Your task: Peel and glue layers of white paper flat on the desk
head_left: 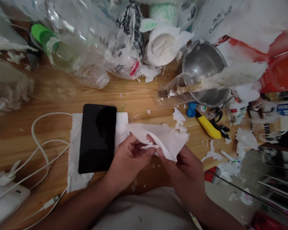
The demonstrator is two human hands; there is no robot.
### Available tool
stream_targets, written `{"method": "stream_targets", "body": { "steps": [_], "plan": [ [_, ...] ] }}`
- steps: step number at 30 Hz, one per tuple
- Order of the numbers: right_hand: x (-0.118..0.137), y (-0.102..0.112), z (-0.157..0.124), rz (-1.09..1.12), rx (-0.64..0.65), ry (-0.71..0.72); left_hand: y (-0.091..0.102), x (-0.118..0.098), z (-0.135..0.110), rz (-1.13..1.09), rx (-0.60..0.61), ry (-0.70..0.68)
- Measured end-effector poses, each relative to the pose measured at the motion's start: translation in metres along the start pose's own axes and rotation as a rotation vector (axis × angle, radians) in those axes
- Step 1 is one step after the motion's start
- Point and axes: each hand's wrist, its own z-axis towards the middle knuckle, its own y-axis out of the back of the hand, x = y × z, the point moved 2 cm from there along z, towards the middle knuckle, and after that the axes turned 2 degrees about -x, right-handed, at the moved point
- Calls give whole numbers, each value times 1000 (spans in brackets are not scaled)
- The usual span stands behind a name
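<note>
A white tissue [168,137] with torn, ragged edges is held up between my two hands over the table's front part. My left hand [132,153] pinches its left side, thumb and fingers closed on a torn strip. On the right side, my right hand [182,166] grips the same tissue with the thumb in front and the other fingers partly hidden behind it. A hole shows in the paper near the two thumbs. Just left of my left hand a black tablet [98,137] lies on a folded white paper sheet [122,123].
Clear plastic bottles [96,48] crowd the back left. A metal pot [204,60], a clear plastic cup [175,89] and a yellow-handled tool [208,126] stand or lie at the right among paper scraps. White cables [48,156] run from a white charger [9,191] at the left.
</note>
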Motion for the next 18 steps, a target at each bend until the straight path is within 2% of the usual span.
{"method": "stream_targets", "body": {
  "steps": [10,14,18],
  "plan": [
    [2,-1,9,-62,-28,126,0,0,-3,92,50,-11],
    [6,-3,11,-44,3,186,1,-4,-2,88,43,25],
    [7,-4,9,-10,-57,191,2,-6,-1,20,74,80]
  ]
}}
